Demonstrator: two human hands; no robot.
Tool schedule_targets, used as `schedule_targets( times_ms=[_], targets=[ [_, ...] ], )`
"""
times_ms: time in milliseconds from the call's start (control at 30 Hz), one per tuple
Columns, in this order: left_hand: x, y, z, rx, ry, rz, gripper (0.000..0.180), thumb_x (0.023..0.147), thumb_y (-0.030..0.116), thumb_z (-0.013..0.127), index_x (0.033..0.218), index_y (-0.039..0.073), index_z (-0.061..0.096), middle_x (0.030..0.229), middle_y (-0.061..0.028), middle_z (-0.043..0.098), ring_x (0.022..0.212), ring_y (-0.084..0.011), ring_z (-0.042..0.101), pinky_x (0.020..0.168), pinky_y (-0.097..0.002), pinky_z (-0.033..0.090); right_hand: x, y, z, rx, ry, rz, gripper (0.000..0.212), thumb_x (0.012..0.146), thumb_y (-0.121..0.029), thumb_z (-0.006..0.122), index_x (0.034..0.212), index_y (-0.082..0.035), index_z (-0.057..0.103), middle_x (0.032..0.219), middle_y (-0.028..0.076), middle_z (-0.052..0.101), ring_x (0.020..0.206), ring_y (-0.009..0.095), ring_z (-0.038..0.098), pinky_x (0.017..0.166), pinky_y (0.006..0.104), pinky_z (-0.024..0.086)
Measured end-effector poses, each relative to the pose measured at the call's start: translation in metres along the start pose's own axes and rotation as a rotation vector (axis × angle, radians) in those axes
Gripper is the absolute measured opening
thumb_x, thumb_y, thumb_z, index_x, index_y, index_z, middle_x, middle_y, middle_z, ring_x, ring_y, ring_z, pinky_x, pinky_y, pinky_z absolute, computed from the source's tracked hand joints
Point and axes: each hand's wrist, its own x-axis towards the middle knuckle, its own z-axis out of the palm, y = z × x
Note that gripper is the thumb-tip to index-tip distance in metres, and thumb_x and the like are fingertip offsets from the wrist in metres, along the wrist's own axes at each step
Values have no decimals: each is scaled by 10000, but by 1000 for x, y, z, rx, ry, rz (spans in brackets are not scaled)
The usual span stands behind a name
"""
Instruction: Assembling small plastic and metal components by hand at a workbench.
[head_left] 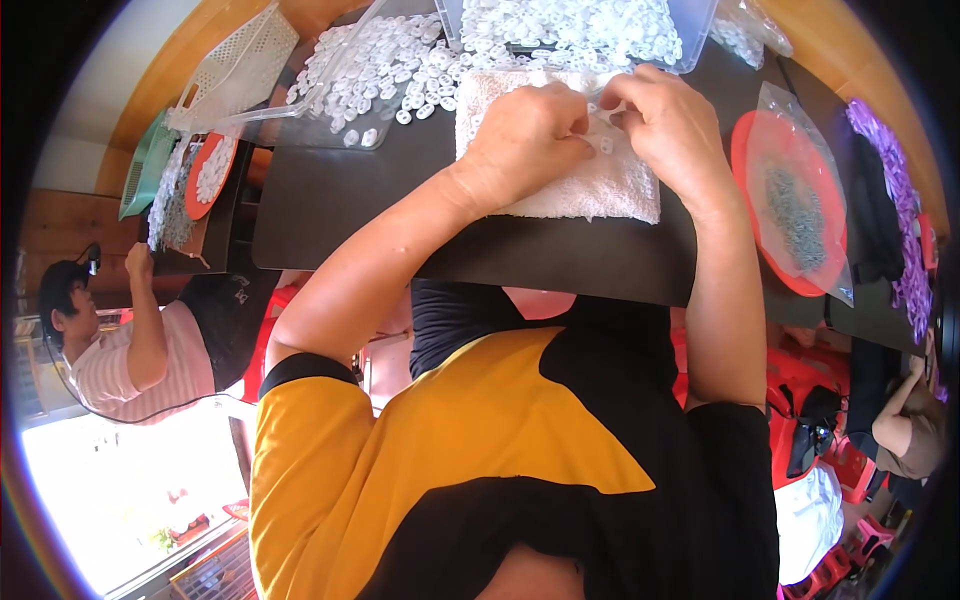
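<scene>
My left hand (535, 130) is closed, its fingers curled inward over a folded white towel (580, 195). Close beside it, my right hand (668, 125) has thumb and forefinger brought together in a pinch. Whatever sits between the fingertips is too small and too covered to make out. A small white plastic piece (606, 146) lies on the towel between the two hands. Just beyond the towel spreads a heap of the same small oval white pieces (430, 85), with more filling a clear plastic bin (695, 40) at the far side.
The dark table (340, 200) carries a clear tray (345, 130) on the left and a red plate (742, 190) with a bag of small grey parts (795, 215) on the right. A co-worker (120, 340) sits at far left near a green basket (145, 165); another person (905, 430) is at far right.
</scene>
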Motion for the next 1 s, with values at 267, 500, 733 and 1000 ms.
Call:
schedule_targets(
  times_ms=[267, 500, 733, 1000],
  targets=[
    [-20, -9, -6, 160, 19, 57, 134, 763, 98, 714, 862, 30, 653, 773, -81, 568, 651, -202, 570, 616, -328, 472, -1, -5, 22, -142, -48, -172, 129, 724, -30, 587, 771, -93, 690, 855, 76, 642, 872, 280, 605, 762, 409, 469],
    [2, -12, -7, -134, 170, -171, 129, 826, 98, 670, 891, -14, 684, 743, -63, 665, 682, -100, 583, 642, -264, 487, 2, -4, 19, -117, 10, -142, 122, 733, -42, 583, 797, -67, 684, 872, 73, 651, 917, 279, 596, 802, 402, 430],
    [3, -11, -2, -107, 136, -252, 132, 817, 108, 680, 869, -13, 689, 720, -61, 657, 642, -102, 577, 598, -268, 487, 1, -9, 28, -216, -17, -200, 54, 740, -64, 598, 758, -76, 647, 869, 70, 652, 929, 269, 594, 791, 405, 423],
    [18, 6, -20, -693, -75, -586, 180, 893, 145, 599, 859, -14, 674, 716, -52, 641, 527, -75, 516, 433, -202, 345, 6, -6, 8, 173, 165, -180, 44, 765, -76, 639, 780, -41, 618, 799, 107, 642, 800, 333, 616, 687, 429, 471]
  ],
)
